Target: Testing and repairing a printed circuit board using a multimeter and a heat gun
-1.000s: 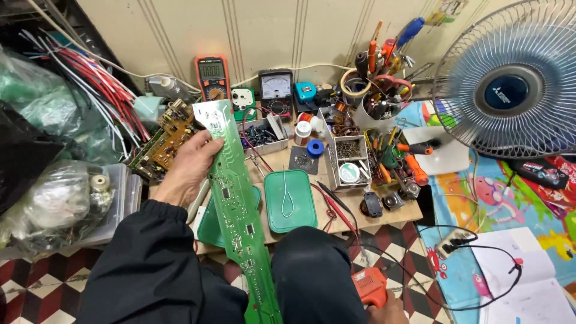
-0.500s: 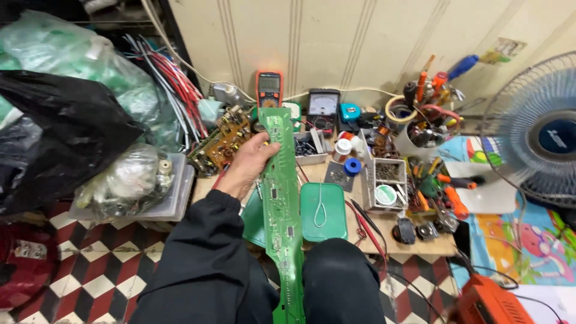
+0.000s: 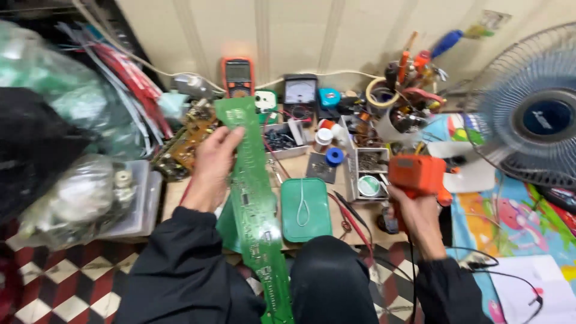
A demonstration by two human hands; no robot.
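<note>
I am watching my right hand [image 3: 417,219] coming up into view at 4 o'clock, now clamped on the orange power tool [image 3: 417,175] that half a second ago sat low at the frame's corner (its cord trailing down). My left hand [image 3: 210,171] is still gripping the long green circuit board [image 3: 255,204], which is running from 12 toward 6 over the cluttered tabletop [image 3: 300,165], beside the green lid [image 3: 305,209]. Tool and board are now near each other, so work on the board looks ready to begin.

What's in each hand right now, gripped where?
Left hand: long green circuit board, gripped near its upper end. Right hand: orange tool, held from below.
</note>
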